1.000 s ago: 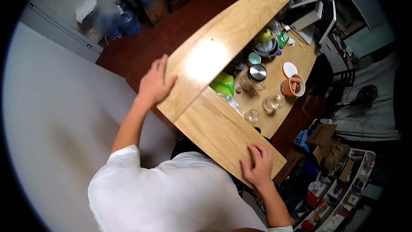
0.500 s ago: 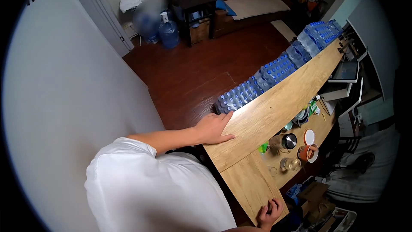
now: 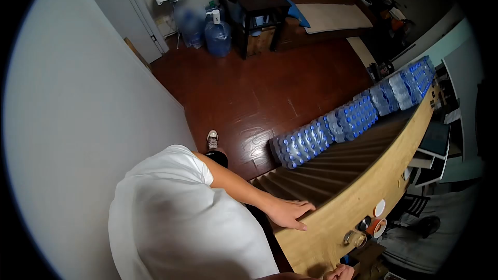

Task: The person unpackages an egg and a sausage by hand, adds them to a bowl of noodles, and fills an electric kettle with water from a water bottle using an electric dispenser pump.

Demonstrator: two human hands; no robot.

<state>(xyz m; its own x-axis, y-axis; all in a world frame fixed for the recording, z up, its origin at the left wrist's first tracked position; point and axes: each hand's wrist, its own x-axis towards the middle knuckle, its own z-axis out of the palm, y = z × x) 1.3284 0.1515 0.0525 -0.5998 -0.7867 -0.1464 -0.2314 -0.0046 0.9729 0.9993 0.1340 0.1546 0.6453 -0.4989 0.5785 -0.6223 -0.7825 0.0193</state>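
My left hand [image 3: 288, 213] lies on the edge of a long light-wood counter top [image 3: 358, 189]. Its fingers stretch over the edge on the slatted side, and the thumb is spread on the wood. At the bottom of the view, my right hand [image 3: 340, 273] is by the counter's other edge, partly cut off, fingers curled in; whether anything is inside cannot be seen. Below the counter top runs a dark ribbed front panel [image 3: 332, 168]. Along it stand shrink-wrapped packs of bottled water [image 3: 306, 145] with blue caps.
Beyond the counter are a glass jar [image 3: 356, 238], an orange tub [image 3: 379, 227] and a white lid [image 3: 379, 208]. A white wall [image 3: 88, 124] rises at left. Farther off are a large water bottle [image 3: 218, 39], a dark side table [image 3: 251, 2] and a sofa with a beige cushion [image 3: 337, 18].
The view has shifted, exposing the ribbed panel and a shoe on the floor. Both hands sit lower in view. The left fingers now reach over the edge; fewer items show beyond the counter.
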